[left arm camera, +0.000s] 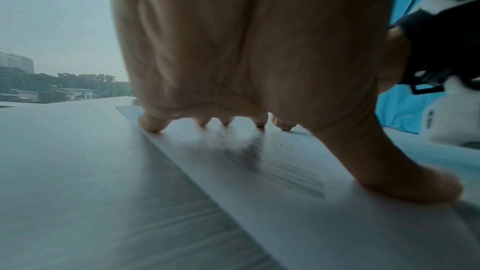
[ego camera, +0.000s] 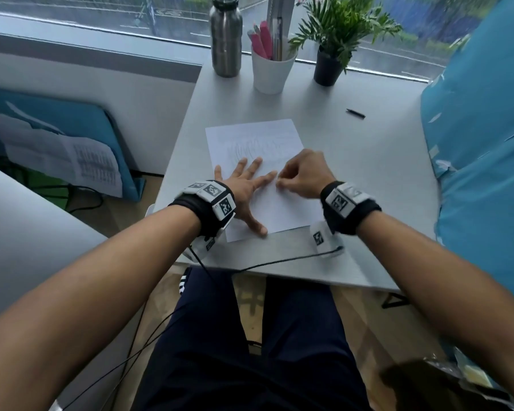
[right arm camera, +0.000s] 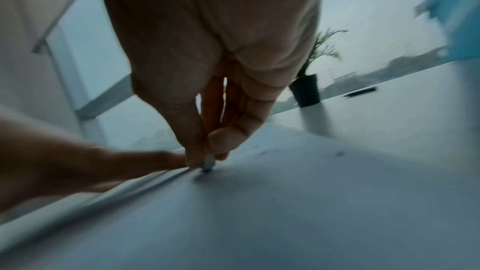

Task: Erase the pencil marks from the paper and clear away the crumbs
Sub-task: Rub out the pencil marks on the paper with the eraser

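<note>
A white sheet of paper (ego camera: pixel 258 137) with faint pencil scribbles (ego camera: pixel 250 148) lies in the middle of the grey table (ego camera: pixel 368 179). My left hand (ego camera: pixel 247 185) lies flat on the sheet's left half, fingers spread and straight, pressing it down; the left wrist view shows its fingertips (left arm camera: pixel 152 125) and thumb on the paper (left arm camera: pixel 285 202). My right hand (ego camera: pixel 301 173) pinches a small pale eraser (right arm camera: pixel 209 163) between thumb and fingers, its tip touching the paper (right arm camera: pixel 311 202) just beside the left index finger. A few dark crumbs (right arm camera: pixel 339 153) lie on the sheet.
At the table's far edge stand a steel bottle (ego camera: pixel 226 40), a white cup of pens (ego camera: pixel 272 66) and a potted plant (ego camera: pixel 330 63). A black pen (ego camera: pixel 355 113) lies right of the paper. A blue fabric mass (ego camera: pixel 481 143) borders the right side.
</note>
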The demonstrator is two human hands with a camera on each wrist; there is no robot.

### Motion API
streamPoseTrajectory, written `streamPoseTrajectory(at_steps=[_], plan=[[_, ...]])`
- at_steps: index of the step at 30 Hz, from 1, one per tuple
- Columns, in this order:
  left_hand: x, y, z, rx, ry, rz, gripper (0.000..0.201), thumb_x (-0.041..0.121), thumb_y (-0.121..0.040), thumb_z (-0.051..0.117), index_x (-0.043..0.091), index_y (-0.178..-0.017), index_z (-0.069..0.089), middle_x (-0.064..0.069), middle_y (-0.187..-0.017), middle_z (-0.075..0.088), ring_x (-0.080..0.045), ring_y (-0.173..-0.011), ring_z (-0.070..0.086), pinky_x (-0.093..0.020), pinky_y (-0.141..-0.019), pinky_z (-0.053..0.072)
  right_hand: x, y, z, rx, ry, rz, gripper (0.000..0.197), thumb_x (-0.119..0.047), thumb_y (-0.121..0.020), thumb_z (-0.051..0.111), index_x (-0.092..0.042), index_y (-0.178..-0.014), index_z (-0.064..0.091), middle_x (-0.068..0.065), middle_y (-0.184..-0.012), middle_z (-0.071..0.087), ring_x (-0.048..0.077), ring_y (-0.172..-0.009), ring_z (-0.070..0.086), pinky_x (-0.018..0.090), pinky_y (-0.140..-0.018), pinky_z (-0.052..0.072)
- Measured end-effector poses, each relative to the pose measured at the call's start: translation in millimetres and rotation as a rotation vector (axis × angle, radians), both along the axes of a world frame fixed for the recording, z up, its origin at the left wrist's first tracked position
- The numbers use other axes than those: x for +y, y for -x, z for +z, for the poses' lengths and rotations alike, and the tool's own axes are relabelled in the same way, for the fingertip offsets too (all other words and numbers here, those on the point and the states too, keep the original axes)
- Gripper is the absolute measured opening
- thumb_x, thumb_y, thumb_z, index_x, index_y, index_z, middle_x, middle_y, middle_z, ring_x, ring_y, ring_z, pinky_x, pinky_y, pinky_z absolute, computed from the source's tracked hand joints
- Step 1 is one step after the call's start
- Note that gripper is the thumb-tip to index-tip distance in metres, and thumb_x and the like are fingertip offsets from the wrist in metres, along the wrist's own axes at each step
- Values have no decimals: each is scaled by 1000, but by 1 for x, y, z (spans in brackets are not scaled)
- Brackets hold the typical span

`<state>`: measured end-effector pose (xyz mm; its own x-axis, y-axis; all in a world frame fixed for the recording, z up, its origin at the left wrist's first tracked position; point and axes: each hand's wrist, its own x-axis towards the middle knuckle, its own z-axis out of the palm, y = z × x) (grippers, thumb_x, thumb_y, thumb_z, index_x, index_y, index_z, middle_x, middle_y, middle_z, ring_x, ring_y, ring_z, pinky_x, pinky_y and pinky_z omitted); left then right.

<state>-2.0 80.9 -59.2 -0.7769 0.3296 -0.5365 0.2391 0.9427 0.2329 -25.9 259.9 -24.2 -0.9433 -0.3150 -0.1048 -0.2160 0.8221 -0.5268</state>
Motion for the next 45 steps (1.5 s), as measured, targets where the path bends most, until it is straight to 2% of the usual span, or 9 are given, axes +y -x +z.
streamPoseTrajectory(at_steps=[4, 9, 12, 25, 30, 33, 36, 41, 45], plan=[[-1, 1, -1, 0, 14, -15, 148, 78, -41, 80, 47, -149, -17, 10, -155, -36, -21, -143, -33, -71, -108, -12, -18, -34, -8, -109, -29, 249, 7, -15, -72, 77, -9, -69, 76, 1, -66, 72, 7, -53, 59, 9, -52, 40], [1, 0, 1, 0, -6, -2, 145, 76, -43, 81, 48, -149, -14, 9, -156, -35, -23, -144, -31, -71, -107, -13, -1, 2, 1, -12, -32, -1, 8, -20, -72, 77, -13, -76, 79, 2, -74, 75, 9, -65, 65, 9, -63, 42], [1, 1, -1, -7, 3, -15, 147, 78, -42, 80, 47, -149, -16, 10, -155, -37, -22, -143, -33, -71, -108, -12, -19, -32, -9, -86, -27, 229, 7, -16, -71, 77, -9, -70, 77, 4, -68, 73, 14, -61, 65, 13, -56, 45], [1, -1, 0, 14, -18, -12, 145, 77, -43, 80, 47, -150, -14, 9, -157, -33, -23, -144, -30, -70, -106, -13, 3, 7, -2, -12, -9, -75, 13, -23, -72, 77, -13, -79, 80, 1, -76, 75, 8, -69, 66, 16, -74, 50], [0, 1, -1, 12, -33, -14, 148, 76, -43, 80, 44, -150, -15, 10, -156, -34, -21, -143, -32, -71, -108, -14, -14, -15, -10, -62, -33, 112, 9, -19, -72, 77, -10, -73, 78, 1, -72, 74, -2, -53, 59, 4, -56, 39], [-1, 0, -1, 20, -37, -3, 151, 77, -42, 80, 41, -151, -17, 12, -157, -31, -20, -145, -29, -69, -108, -14, -2, 8, -5, -17, 32, -104, 9, -21, -72, 77, -13, -76, 79, 1, -73, 75, 5, -61, 63, 12, -65, 47], [-2, 1, -3, 12, -37, -9, 155, 79, -40, 79, 38, -151, -21, 14, -156, -33, -18, -144, -30, -69, -110, -13, -21, -16, -8, -50, 0, 97, 9, -17, -71, 76, -8, -70, 76, 4, -67, 73, 12, -59, 64, 23, -60, 50], [-4, 0, -2, 23, -31, -8, 158, 82, -40, 76, 30, -151, -24, 16, -157, -31, -16, -144, -30, -66, -111, -14, -2, 12, -6, -9, 10, -92, 10, -21, -71, 77, -12, -76, 79, 2, -74, 75, 9, -65, 65, 18, -69, 50], [-3, 2, -4, 25, -26, -21, 161, 84, -38, 75, 29, -150, -27, 14, -155, -34, -16, -143, -31, -66, -110, -15, -25, -15, -9, -49, -28, 144, 10, -17, -69, 76, -7, -68, 75, 6, -67, 73, 17, -61, 67, 24, -60, 52]])
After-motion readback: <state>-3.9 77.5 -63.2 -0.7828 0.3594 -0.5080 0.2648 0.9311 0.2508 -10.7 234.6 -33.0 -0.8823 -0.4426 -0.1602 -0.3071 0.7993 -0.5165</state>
